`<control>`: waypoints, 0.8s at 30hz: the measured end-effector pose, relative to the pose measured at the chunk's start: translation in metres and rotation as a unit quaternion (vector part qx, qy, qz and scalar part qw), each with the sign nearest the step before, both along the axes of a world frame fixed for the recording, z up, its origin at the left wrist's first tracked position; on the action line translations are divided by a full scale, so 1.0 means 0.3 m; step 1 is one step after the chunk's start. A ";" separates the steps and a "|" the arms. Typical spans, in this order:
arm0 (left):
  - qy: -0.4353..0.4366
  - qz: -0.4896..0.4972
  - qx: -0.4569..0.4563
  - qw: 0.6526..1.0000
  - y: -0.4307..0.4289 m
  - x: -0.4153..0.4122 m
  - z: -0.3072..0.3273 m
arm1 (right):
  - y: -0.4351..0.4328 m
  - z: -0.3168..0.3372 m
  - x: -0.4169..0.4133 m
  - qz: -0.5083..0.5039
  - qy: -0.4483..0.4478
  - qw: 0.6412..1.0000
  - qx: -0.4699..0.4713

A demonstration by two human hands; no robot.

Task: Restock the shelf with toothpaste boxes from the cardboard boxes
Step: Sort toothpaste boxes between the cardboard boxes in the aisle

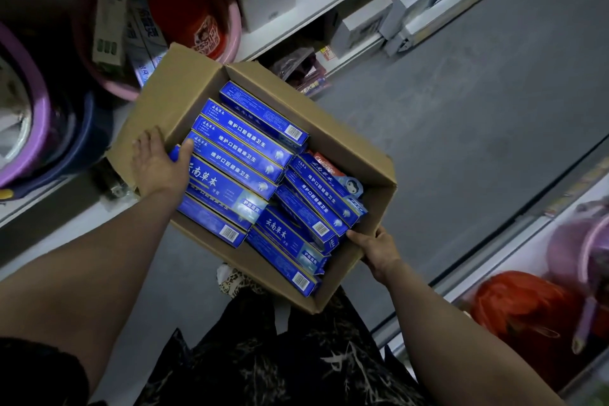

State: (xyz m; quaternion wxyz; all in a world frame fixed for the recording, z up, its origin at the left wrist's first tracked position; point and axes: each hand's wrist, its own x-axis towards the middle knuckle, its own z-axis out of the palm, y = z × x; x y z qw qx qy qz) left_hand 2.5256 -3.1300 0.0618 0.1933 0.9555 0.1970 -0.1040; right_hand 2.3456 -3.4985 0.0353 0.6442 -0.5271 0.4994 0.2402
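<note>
So the cardboard box (171,89) sits pretty much dead centre, held up over the grey floor (478,125) with its flaps open. It's packed with blue toothpaste boxes (244,145): a neat row lying side by side on the 9 o'clock half, and a messier, overlapping pile toward 4 o'clock. One red Colgate box (331,171) pokes out from under the blue ones at the 3 o'clock side.

The left hand (158,163) grips the box's wall at 9 o'clock, with the thumb inside resting on a blue box and the fingers wrapped over the outside. The right hand (375,249) clamps the wall at about 5 o'clock, thumb tip inside; its fingers go under or behind the cardboard, so I can't really see them.

A shelf (329,0) runs across 12 to 1 o'clock. A red basin (184,10) sits at 11, and purple tubs (36,115) sit at 9 o'clock.
</note>
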 end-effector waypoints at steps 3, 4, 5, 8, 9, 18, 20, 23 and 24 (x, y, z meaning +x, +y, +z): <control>0.004 0.007 -0.009 1.000 -0.005 -0.005 0.017 | -0.005 -0.005 -0.002 -0.010 0.003 1.000 0.008; 0.009 0.011 -0.014 1.000 -0.007 -0.010 0.022 | -0.009 -0.010 -0.005 -0.010 0.002 1.000 0.008; 0.014 0.014 -0.020 1.000 -0.009 -0.015 0.028 | -0.014 -0.015 -0.009 -0.009 0.002 1.000 0.008; 0.015 0.015 -0.032 0.999 -0.008 -0.028 0.043 | -0.035 -0.031 -0.024 -0.003 0.002 1.000 0.011; 0.012 0.016 -0.036 0.999 -0.007 -0.034 0.045 | -0.045 -0.037 -0.030 0.000 0.004 1.000 0.012; -0.049 0.049 -0.006 0.998 -0.057 -0.150 0.061 | -0.130 -0.091 -0.084 0.017 -0.009 1.000 0.023; -0.049 0.048 0.026 0.997 -0.061 -0.169 0.058 | -0.146 -0.087 -0.100 0.017 0.004 1.000 0.024; -0.018 0.042 0.057 0.997 -0.058 -0.172 0.059 | -0.166 -0.085 -0.125 0.004 0.012 0.999 0.034; -0.011 0.045 0.055 0.997 -0.056 -0.169 0.063 | -0.173 -0.087 -0.134 0.000 0.016 0.999 0.035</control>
